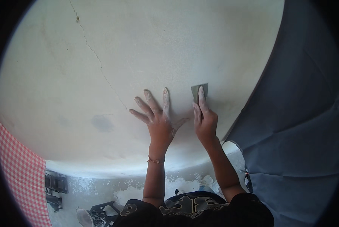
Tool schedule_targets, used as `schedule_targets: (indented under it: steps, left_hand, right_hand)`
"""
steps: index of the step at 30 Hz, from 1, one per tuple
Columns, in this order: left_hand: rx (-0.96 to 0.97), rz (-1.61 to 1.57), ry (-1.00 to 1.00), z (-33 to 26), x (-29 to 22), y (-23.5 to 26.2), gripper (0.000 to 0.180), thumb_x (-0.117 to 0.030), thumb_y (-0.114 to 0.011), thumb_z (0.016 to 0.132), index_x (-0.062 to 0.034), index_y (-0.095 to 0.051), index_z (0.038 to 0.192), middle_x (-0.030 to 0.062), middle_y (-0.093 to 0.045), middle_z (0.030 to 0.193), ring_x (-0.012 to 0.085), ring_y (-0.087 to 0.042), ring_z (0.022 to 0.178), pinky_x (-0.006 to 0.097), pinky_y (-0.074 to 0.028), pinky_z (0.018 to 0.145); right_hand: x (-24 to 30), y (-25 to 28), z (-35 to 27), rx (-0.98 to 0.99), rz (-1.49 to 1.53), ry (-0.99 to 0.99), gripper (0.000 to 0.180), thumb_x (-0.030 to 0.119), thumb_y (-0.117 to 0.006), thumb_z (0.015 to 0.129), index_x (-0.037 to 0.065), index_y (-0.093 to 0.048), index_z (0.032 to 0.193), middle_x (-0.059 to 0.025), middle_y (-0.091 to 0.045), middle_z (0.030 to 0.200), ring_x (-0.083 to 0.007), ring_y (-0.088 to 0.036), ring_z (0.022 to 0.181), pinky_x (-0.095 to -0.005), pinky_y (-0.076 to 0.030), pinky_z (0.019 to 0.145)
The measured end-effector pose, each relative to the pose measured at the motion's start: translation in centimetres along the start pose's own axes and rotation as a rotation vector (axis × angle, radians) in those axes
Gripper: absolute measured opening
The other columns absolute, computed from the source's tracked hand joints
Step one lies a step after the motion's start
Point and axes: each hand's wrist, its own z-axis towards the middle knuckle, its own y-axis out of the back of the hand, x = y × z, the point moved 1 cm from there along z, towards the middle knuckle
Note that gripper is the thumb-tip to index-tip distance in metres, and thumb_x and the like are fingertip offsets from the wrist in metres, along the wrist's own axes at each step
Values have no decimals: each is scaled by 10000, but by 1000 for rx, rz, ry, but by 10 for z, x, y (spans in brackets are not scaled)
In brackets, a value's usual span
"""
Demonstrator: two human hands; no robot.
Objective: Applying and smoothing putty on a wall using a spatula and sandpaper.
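Observation:
My left hand (pixel 157 113) lies flat against a pale, chalky wall (pixel 199 41), its fingers spread wide and holding nothing. White dust coats the fingers of both hands. To its right, my right hand (pixel 205 119) grips a scraper (pixel 195 91) with a flared grey blade. My index finger is stretched along the blade, and the blade's wide edge points up at the wall. The handle is hidden in my palm. A thin crack (pixel 87 43) runs down the wall from the top and ends near my left fingertips. A grey smudge (pixel 102 123) shows left of that hand.
A red-and-white checked cloth (pixel 20 166) hangs at the left, a large grey-blue cloth (pixel 294 151) at the right. Below, the floor (pixel 120 184) is spattered white. A black stool-like frame (pixel 103 212) and a pale bucket (pixel 84 218) stand at the lower left, near dark equipment (pixel 56 182).

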Motion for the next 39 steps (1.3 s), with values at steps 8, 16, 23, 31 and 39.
schedule_targets:
  steps: [8, 16, 23, 31, 39]
  left_hand:
    - [41, 31, 30, -3, 1, 1, 1205, -723, -790, 788, -238, -219, 1731, 339, 27, 1753, 623, 122, 1574, 878, 101, 1113]
    - [-7, 10, -2, 9, 4, -3, 1273, -750, -802, 723, -253, -209, 1734, 317, 17, 1763, 604, 106, 1588, 879, 79, 1122]
    - [-35, -6, -9, 4, 1, -6, 1254, -717, -818, 732, -253, -219, 1732, 316, -5, 1762, 613, 93, 1585, 878, 71, 1126]
    - [-17, 64, 9, -1, 4, -1, 1182, -526, -877, 779, -227, -238, 1728, 321, -3, 1761, 620, 66, 1585, 879, 58, 1128]
    - [59, 20, -29, 7, 1, 1, 993, -327, -736, 934, -101, -181, 1726, 356, 119, 1738, 622, 184, 1561, 855, 128, 1127]
  right_hand:
    - [-12, -13, -48, 9, -5, 92, 484, 121, -650, 1058, 37, -577, 1530, -237, -786, 1031, -311, -807, 873, -366, -624, 787]
    - [10, 0, 12, -110, -17, 188, 511, 124, -652, 1059, 94, -559, 1561, -210, -765, 866, -299, -777, 745, -368, -595, 686]
    - [-19, -16, -39, 9, 17, 147, 528, 117, -646, 1063, 94, -535, 1578, -226, -760, 884, -285, -781, 757, -352, -595, 715]
    - [57, 10, 32, -45, -44, 159, 513, 129, -646, 1061, 115, -556, 1566, -228, -777, 935, -259, -798, 796, -341, -598, 707]
    - [53, -6, 33, -89, -27, 300, 550, 96, -665, 1041, 97, -540, 1577, -266, -668, 792, -374, -639, 593, -374, -527, 614]
